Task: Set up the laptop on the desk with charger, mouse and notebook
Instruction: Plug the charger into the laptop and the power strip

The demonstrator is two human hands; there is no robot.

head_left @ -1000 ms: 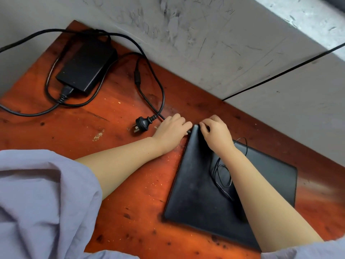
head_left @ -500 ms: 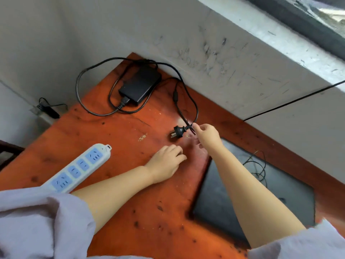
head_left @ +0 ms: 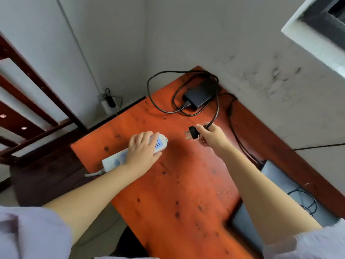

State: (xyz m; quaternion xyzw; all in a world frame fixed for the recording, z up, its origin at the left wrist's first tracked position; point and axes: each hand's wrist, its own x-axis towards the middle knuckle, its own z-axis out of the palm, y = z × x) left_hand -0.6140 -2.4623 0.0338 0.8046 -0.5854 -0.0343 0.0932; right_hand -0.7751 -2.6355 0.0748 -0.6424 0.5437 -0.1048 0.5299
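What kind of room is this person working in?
Probably a plain home or dorm room corner: a worn red wooden desk pushed against scuffed grey walls, a window ledge above, and a dark wooden frame, maybe a bed or ladder, alongside.

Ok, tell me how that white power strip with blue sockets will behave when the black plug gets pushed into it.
The white power strip with blue sockets probably slides on the smooth orange-red wooden desk, hence the left hand pressing it down. Its rigid-looking body should not flex. The black plug, pinched in the right hand, trails a floppy looped black cable that may drag slightly.
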